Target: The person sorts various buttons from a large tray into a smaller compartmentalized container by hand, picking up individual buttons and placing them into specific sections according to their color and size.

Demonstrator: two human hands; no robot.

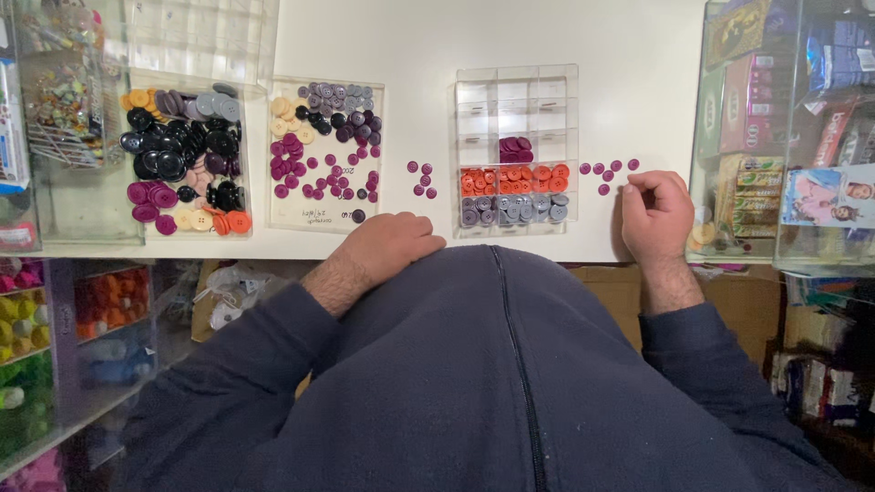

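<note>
The right hand (654,214) rests on the white table (410,55) just right of the clear divided box (517,150). Its fingers (649,182) are curled in over the table beside a small row of loose purple buttons (608,170); whether they pinch a button I cannot tell. The left hand (387,246) lies in a loose fist at the near table edge, holding nothing visible, near a second scatter of purple buttons (423,179).

The box keeps colours apart: purple in a middle cell, orange below, grey nearest. Its upper cells hold nothing. The sorted-out buttons sit close on either side of it, within short reach.

To the left, a flat tray (325,155) holds mixed purple and cream buttons, and another tray (187,159) holds larger black ones. Clear cases of packets (784,128) crowd the right edge, so the free room lies between trays and box.
</note>
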